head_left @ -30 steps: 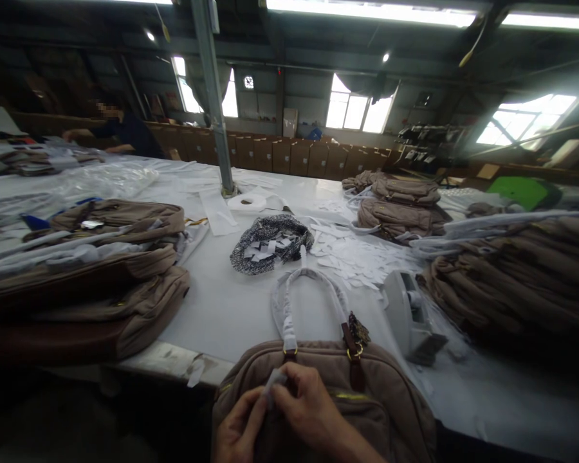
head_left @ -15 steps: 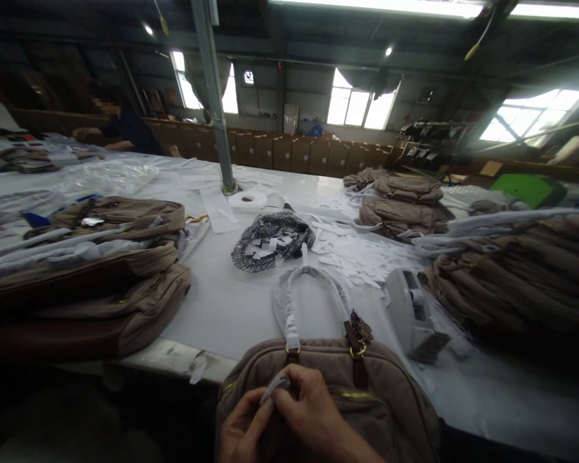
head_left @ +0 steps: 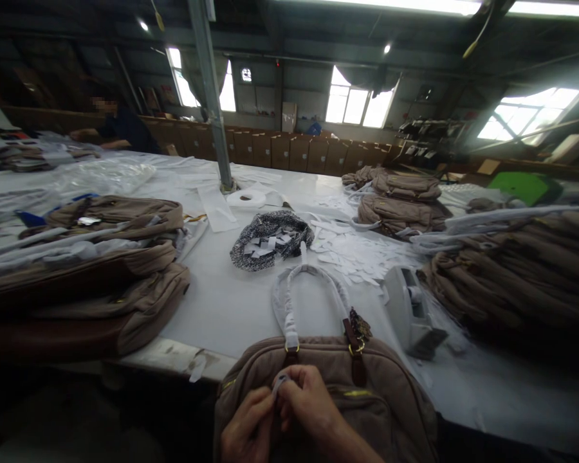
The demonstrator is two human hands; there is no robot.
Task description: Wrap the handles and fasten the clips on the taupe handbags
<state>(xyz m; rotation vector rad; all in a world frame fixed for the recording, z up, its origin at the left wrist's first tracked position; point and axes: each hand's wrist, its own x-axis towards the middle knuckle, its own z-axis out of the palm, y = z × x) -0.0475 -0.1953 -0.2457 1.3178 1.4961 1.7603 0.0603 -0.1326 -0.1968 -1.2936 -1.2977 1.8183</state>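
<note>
A tan fabric handbag lies at the near table edge, its white-wrapped handles pointing away from me. Both hands rest on the bag's front near its gold zipper. My left hand and my right hand pinch together a small white paper strip between their fingertips, fingers closed.
A stack of tan bags sits left, more bags right and others further back. A tape dispenser, a patterned pouch of paper slips, scattered white slips, a tape roll and a steel post occupy the white table. A person works far left.
My hands have shifted slightly on the bag's front, and the white strip is drawn tighter between the fingertips. The view dipped a little.
</note>
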